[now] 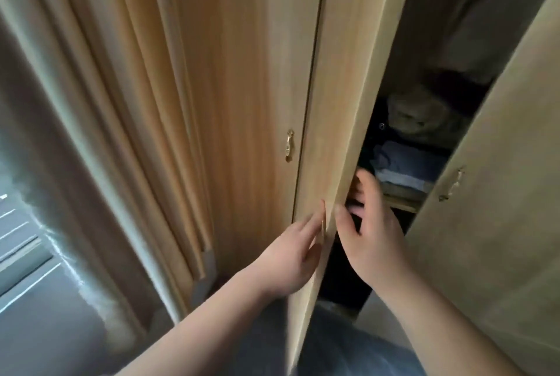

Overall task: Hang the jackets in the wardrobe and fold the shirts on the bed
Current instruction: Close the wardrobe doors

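Wardrobe door (342,103) edge gripped in right hand (374,234), fingers curled; left hand (288,254) touches it, fingers straight.

Beige curtain (121,87), daylit window (18,239) lower left

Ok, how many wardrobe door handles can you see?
2: one handle on the shut left door, another handle on the open right door. The middle door may hide one behind the left hand.

Nothing legible shows. A tiny pale mark on the dark garment (373,133), above the right grip (374,233) on the light wooden wardrobe door (342,87), is unreadable.
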A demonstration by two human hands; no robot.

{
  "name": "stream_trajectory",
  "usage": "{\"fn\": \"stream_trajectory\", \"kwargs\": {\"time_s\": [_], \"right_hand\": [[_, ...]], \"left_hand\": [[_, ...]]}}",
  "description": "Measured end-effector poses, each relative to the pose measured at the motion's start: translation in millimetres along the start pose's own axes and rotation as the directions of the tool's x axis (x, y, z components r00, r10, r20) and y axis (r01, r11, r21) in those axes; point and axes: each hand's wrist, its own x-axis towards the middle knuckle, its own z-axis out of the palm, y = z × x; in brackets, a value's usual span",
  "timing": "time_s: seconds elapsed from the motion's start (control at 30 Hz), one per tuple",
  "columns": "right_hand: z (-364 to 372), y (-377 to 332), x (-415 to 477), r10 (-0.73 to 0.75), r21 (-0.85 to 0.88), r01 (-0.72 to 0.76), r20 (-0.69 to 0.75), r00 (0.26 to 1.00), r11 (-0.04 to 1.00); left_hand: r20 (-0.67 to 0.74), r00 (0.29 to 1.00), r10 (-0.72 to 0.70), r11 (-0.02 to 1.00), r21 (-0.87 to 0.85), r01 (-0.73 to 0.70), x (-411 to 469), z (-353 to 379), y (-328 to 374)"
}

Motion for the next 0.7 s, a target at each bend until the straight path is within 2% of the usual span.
{"fn": "stream_trajectory", "kwargs": {"time_s": [0.1, 0.23, 0.37, 0.43, 0.53, 0.63, 0.7], "right_hand": [[-32, 30, 2, 0.088, 0.022, -0.086, -0.092, 0.992, 0.996], [-71, 78, 15, 0.219, 0.049, -0.214, -0.144, 0.965, 0.976], [-107, 125, 36, 0.298, -0.069, -0.314, -0.176, 0.938, 0.947], [-124, 150, 49, 0.242, -0.184, -0.272, -0.171, 0.955, 0.944], [-149, 184, 71, 0.06, -0.386, -0.115, -0.152, 0.987, 0.916], [-170, 218, 93, -0.125, -0.635, 0.087, -0.016, 0.992, 0.768], [-182, 242, 109, -0.183, -0.732, 0.174, 0.069, 0.981, 0.659]], "left_hand": [[0.074, 0.996, 0.058, 0.998, 0.006, -0.059, 27, 33, 14], [0.149, 0.984, 0.1, 0.993, 0.047, -0.109, 81, 80, 26], [0.145, 0.981, 0.125, 0.975, 0.164, -0.149, 143, 119, 32], [0.126, 0.986, 0.11, 0.966, 0.219, -0.135, 174, 136, 33], [0.09, 0.994, 0.064, 0.956, 0.281, -0.087, 214, 159, 35], [0.033, 0.999, 0.012, 0.94, 0.341, -0.023, 243, 182, 31], [-0.017, 1.0, -0.017, 0.937, 0.349, 0.022, 259, 195, 27]]}}
